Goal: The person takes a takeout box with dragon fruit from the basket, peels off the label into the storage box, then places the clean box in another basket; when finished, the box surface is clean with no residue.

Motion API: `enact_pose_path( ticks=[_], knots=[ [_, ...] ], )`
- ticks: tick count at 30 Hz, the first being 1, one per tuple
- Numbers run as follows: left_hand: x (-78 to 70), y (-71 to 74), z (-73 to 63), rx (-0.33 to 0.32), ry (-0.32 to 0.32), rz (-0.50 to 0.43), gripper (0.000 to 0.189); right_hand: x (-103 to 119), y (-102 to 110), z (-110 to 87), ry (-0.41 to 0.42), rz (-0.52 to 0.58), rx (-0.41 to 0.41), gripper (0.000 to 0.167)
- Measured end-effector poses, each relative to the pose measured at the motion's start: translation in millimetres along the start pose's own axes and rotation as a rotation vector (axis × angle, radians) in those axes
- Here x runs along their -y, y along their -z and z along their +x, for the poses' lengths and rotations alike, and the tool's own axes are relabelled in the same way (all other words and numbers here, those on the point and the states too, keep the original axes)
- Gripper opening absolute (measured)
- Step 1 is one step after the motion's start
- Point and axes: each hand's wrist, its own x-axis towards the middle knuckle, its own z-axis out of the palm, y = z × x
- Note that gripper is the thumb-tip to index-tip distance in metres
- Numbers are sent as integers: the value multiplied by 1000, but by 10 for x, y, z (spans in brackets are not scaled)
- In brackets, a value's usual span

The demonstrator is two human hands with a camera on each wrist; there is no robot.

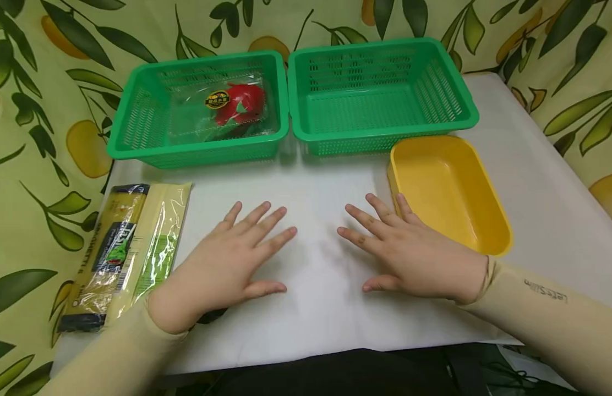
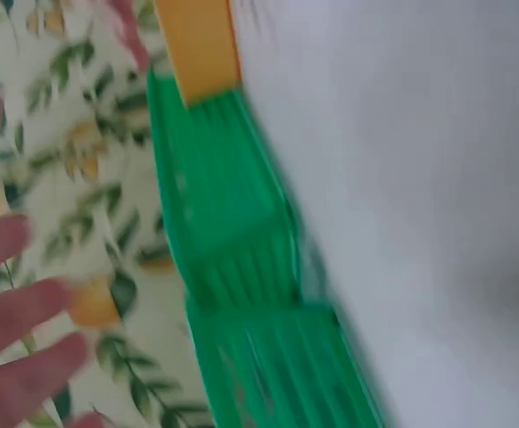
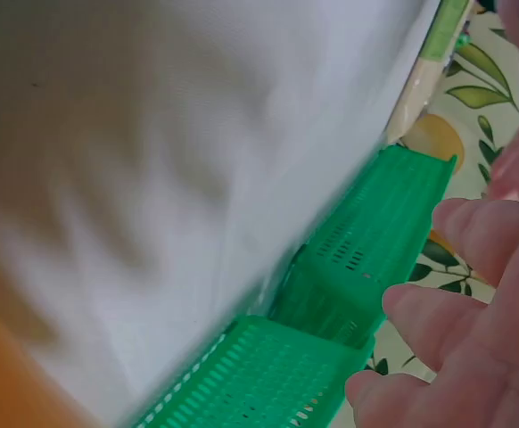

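My left hand [image 1: 231,256] is held palm down over the white table with its fingers spread, holding nothing. The pasta packs on the left lie nearest to it: a spaghetti pack [image 1: 110,247] with dark ends and a pale noodle pack [image 1: 162,236] with a green label, partly behind the wrist. My right hand [image 1: 405,247] is likewise palm down with fingers spread and holds nothing. It overlaps the near left side of a yellow tub [image 1: 449,187] in the head view. In both wrist views, the fingers look straight and apart from anything.
Two green baskets stand side by side at the back. The left basket [image 1: 197,154] holds a clear plastic box [image 1: 187,115] with a red item [image 1: 246,102] in it; the right basket [image 1: 385,132] shows its bare floor. Leaf-patterned cloth [image 1: 306,22] hangs around the table. Something dark peeks out under the left wrist.
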Motion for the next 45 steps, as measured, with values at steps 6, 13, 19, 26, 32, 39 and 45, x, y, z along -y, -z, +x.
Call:
enact_pose_path(
  ticks=[6,13,19,26,32,39,45],
  knots=[
    [451,81,-68,-541,223,-57,76,-74,13,7,29,19,1,95],
    [1004,98,-109,-577,602,-186,97,-112,31,87,56,15,-26,89],
    [1546,41,-29,-420,864,-297,114,-194,280,347,69,165,-27,66],
    [2072,-109,105,-248,974,-382,130,-462,711,953,-2,552,-12,44],
    [2256,-202,195,-173,967,-380,136,-667,975,1627,-192,1054,-32,46],
    [2229,-269,238,-120,973,-364,137,-864,1039,2145,-343,1280,-83,69],
    [2215,-247,273,-100,991,-384,139,-1002,1023,2404,-453,1377,-61,85]
  ],
)
